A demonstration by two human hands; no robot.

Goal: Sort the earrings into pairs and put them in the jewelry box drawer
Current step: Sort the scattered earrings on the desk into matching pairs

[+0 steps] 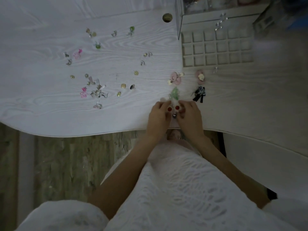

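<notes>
Two hands met near the desk's front edge, left hand (pixel 158 116) and right hand (pixel 190 116) almost touching, fingers curled inward. Between them we noted two red studs (pixel 173 108) side by side and a small dark bead (pixel 174 116) just below. Fingertips of both hands pinched in around these pieces; whether each hand truly gripped a stud or only touched it, we could not tell.

Just beyond the fingertips lay a green earring (pixel 174 94) on the desk (pixel 50 114). Farther back, a pink flower earring (pixel 175 78) and its match (pixel 200 77) sat apart from each other, with a black bow earring (pixel 199 93) to the right of the green one.

Many loose earrings were scattered over the left half of the desk: two pink ribbon ones (pixel 78 53) (pixel 83 92) well apart, green beads (pixel 98 45) (pixel 131 29), several gold studs (pixel 123 86), and a tangled cluster (pixel 98 94).

At back right the drawer (pixel 217 49) stood pulled out of the jewelry box (pixel 216 7), its grid of square compartments showing pale; we could make out no earrings in them. A clear crystal knob (pixel 220 22) sat on the box front above the drawer. A round hole (pixel 167 17) marked the desk's back edge.
</notes>
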